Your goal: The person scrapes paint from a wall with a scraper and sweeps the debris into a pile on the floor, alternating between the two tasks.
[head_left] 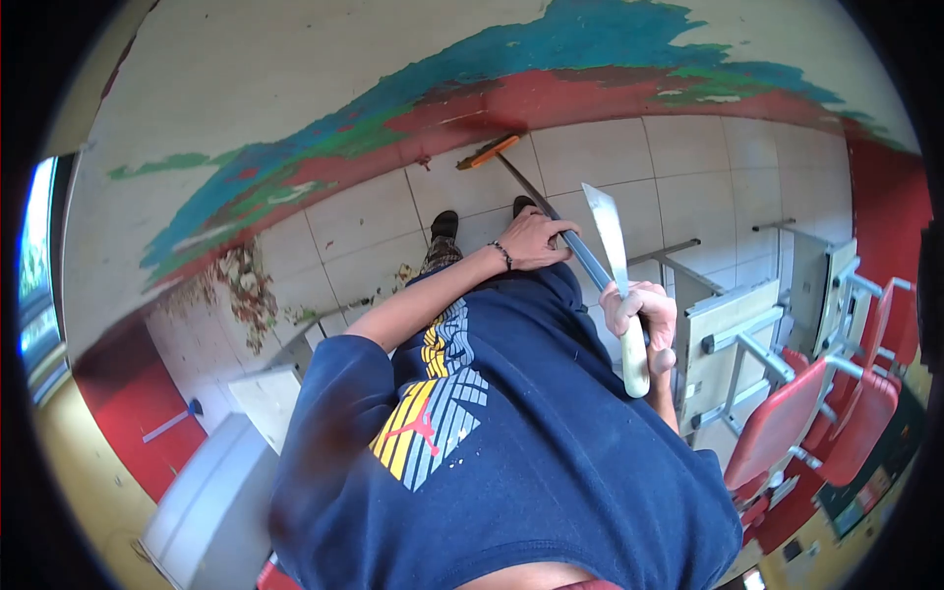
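A broom [585,258] with a long grey handle slants down from my hands to the floor. Its orange head [489,152] rests on the tiles close to the painted wall. Partway along the handle, my left hand [536,241] is closed around it, a dark bracelet at the wrist. Higher up, my right hand [644,313] grips the same handle along with a scraper [608,231]. The scraper's flat metal blade points away from me, and its pale handle [635,366] sticks out below my fingers.
Dry leaves and debris [248,295] lie on the tiled floor [369,246] at the left. The wall [413,108] ahead has blue, green and red paint. Red chairs [782,423] with metal frames and pale tabletops [728,334] crowd the right. A grey box-like object [221,492] stands lower left.
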`<state>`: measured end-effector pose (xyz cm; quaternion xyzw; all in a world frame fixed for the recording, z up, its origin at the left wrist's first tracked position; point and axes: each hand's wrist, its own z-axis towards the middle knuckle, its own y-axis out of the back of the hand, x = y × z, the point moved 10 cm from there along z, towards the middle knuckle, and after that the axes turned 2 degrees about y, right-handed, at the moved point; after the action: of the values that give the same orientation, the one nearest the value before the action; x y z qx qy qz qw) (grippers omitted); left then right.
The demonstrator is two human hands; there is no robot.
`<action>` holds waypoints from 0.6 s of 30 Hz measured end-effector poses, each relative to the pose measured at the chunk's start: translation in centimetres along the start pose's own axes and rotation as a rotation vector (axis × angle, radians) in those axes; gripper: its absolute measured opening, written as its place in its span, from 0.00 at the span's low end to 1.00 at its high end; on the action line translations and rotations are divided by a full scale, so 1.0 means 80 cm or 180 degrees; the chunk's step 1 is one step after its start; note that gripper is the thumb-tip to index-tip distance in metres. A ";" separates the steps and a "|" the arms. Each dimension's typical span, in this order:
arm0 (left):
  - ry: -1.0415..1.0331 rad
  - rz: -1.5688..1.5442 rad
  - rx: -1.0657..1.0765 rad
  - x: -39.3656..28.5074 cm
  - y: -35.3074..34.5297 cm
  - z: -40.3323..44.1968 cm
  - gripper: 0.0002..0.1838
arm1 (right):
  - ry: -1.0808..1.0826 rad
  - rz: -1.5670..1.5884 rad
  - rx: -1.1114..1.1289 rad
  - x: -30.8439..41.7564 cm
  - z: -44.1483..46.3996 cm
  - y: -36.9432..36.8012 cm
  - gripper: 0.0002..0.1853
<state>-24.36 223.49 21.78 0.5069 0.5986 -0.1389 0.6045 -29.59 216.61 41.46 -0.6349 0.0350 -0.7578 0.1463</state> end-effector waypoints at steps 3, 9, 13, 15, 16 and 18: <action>-0.0310 0.0822 0.0016 0.003 0.014 0.012 0.22 | -0.0034 -0.0671 -0.0848 -0.016 -0.013 -0.015 0.39; -0.1602 0.1273 -0.0008 0.090 -0.057 0.070 0.16 | 0.0603 -0.0547 -0.2048 -0.078 -0.066 -0.025 0.29; -0.1088 0.0660 0.0652 0.133 -0.096 0.056 0.13 | 0.0716 -0.0381 -0.2292 -0.112 -0.103 -0.042 0.25; -0.1254 0.0331 0.0300 0.140 -0.086 0.034 0.12 | 0.0705 -0.0269 -0.2302 -0.102 -0.098 -0.063 0.25; -0.1260 0.0320 0.0388 0.150 -0.090 0.019 0.12 | 0.0694 -0.0203 -0.2394 -0.098 -0.097 -0.071 0.25; -0.1186 0.0234 0.0424 0.155 -0.064 0.002 0.14 | 0.0757 -0.0162 -0.2485 -0.099 -0.094 -0.079 0.24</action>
<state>-25.21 226.54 8.78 0.5329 0.4469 -0.2473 0.6746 -36.84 223.77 34.03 -0.5514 0.3210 -0.7591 -0.1295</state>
